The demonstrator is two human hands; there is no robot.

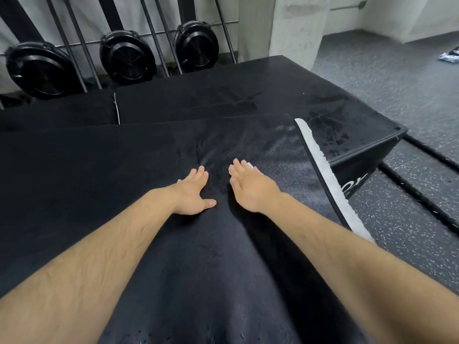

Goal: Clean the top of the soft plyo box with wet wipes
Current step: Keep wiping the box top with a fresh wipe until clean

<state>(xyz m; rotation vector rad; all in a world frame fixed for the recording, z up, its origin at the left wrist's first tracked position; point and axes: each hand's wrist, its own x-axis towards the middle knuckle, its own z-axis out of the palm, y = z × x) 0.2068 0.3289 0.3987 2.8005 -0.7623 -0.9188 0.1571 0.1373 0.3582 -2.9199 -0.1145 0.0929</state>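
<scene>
The black soft plyo box point(99, 182) fills the lower view, its top dented and creased between my hands. My left hand point(192, 194) rests flat on the top, fingers straight and thumb spread. My right hand point(250, 187) lies palm down a little to the right, fingers straight, pressing a white wet wipe point(249, 165) onto the surface. Only a small white edge of the wipe shows past the fingertips. A damp sheen covers the box top to the right of my right hand.
A white fuzzy strip point(330, 180) runs along the box's right edge. Lower black boxes point(248, 95) stand behind and to the right. Three black fan wheels point(126, 58) line the back wall. A wipes pack point(449, 57) lies on the speckled floor point(397, 78) at far right.
</scene>
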